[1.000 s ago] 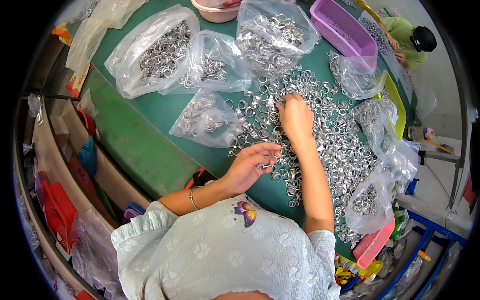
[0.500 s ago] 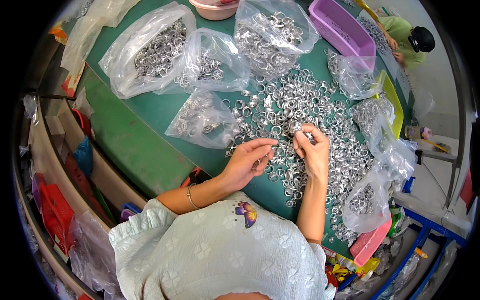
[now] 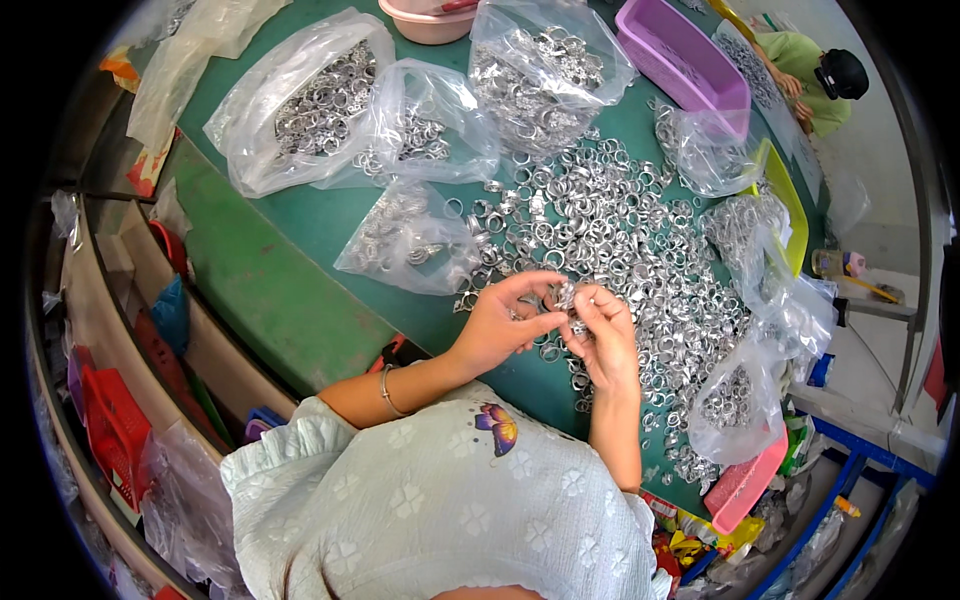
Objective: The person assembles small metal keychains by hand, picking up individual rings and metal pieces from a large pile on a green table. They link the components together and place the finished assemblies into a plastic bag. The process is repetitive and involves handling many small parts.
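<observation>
My left hand [image 3: 500,325] and my right hand [image 3: 610,345] meet just above the near side of a spread of silver rings [image 3: 600,200]. Between their fingertips is a small cluster of silver metal rings [image 3: 566,296]. The thumb and forefinger of my left hand close on its left side, while my right fingers pinch it from the right. How many rings they hold is hard to make out. The loose rings lie in a broad heap on the green tabletop [image 3: 330,235], reaching from behind my hands to the right.
Clear plastic bags of rings [image 3: 305,100] stand at the far left and centre; a smaller bag [image 3: 405,240] lies left of the heap. A purple basket [image 3: 685,60], yellow-green tray [image 3: 795,210] and pink tray [image 3: 745,490] line the right. A co-worker [image 3: 805,75] sits at the far right.
My right hand has come left and nearer, from the heap to my left hand, bringing rings with it. My left fingers have parted and closed on them.
</observation>
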The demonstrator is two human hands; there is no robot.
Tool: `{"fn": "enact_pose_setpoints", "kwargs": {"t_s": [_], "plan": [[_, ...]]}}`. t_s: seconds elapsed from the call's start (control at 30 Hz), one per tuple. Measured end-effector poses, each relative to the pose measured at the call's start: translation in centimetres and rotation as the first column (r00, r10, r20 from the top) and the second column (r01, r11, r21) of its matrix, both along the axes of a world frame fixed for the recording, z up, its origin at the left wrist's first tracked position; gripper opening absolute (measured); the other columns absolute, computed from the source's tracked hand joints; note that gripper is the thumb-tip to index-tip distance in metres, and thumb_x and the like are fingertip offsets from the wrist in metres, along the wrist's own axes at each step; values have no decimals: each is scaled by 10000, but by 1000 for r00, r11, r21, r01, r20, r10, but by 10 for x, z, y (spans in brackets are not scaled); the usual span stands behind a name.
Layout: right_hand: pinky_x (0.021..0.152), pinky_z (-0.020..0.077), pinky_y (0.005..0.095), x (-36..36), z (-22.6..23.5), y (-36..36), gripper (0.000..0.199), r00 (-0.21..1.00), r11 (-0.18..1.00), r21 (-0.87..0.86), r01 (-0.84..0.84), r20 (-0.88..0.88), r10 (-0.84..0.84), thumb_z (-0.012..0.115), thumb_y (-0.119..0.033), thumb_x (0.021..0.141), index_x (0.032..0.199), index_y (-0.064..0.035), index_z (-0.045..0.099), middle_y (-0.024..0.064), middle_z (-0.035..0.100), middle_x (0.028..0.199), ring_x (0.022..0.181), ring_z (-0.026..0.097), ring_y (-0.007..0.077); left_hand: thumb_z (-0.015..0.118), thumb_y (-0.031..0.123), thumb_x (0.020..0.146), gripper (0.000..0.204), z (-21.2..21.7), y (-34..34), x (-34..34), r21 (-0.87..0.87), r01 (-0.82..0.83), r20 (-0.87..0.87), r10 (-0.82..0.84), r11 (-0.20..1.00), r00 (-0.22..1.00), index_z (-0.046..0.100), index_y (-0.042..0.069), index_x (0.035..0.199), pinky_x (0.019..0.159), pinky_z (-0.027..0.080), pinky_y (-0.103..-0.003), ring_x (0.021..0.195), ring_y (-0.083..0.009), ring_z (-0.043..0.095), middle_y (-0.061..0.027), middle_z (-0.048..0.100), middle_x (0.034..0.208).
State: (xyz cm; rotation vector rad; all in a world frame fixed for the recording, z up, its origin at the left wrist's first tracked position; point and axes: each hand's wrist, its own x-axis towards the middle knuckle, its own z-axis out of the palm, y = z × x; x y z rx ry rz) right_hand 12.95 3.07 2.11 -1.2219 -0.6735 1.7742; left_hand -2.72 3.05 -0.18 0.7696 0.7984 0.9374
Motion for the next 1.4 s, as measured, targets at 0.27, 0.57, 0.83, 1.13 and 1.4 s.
{"fn": "enact_pose_setpoints", "kwargs": {"t_s": [0.27, 0.57, 0.83, 1.13, 1.4], "plan": [[480, 437, 260, 18, -7, 32, 275, 783, 979, -162, 121, -592, -194, 452, -265, 931, 904, -3, 528, 73, 502, 728, 650, 529, 184, 644, 92, 809, 345, -5, -3, -5, -109, -60, 62, 67, 992, 996, 494, 10, 1109, 390, 342, -177, 488, -28, 472, -3, 525, 788], [594, 453, 383, -43, -14, 113, 119, 175, 706, 371, -604, 925, -336, 635, -102, 751, 857, -57, 663, 135, 563, 769, 650, 582, 287, 621, 88, 822, 344, -7, -6, -5, -106, -42, 24, 45, 993, 999, 453, 28, 1116, 390, 333, -178, 475, -32, 459, -6, 501, 756], [454, 365, 262, -15, -22, 106, 77, 749, 848, 480, -224, 641, -165, 589, -103, 830, 813, -29, 599, 54, 548, 647, 495, 489, 132, 611, 73, 828, 354, -4, -3, -8, -117, -132, 19, 135, 984, 991, 465, 51, 1150, 410, 353, -173, 503, -29, 469, -20, 520, 890], [360, 245, 193, -1, -5, 26, 167, 992, 996, -14, -91, -89, 89, 509, -180, 904, 827, -34, 533, 31, 513, 599, 421, 405, 75, 584, 19, 825, 353, -3, 1, -2, -4, -173, 25, 173, 985, 985, 511, 26, 1170, 464, 394, -174, 575, -37, 499, -90, 576, 1069], [402, 318, 173, -5, -20, -11, 129, 962, 945, 326, -31, 267, -61, 585, -93, 849, 920, 14, 567, 18, 532, 728, 516, 461, 55, 643, 17, 776, 362, 4, -1, -1, 371, -106, -241, 206, 923, 948, 576, 41, 1131, 466, 419, -183, 559, -36, 523, -54, 606, 957]]}}
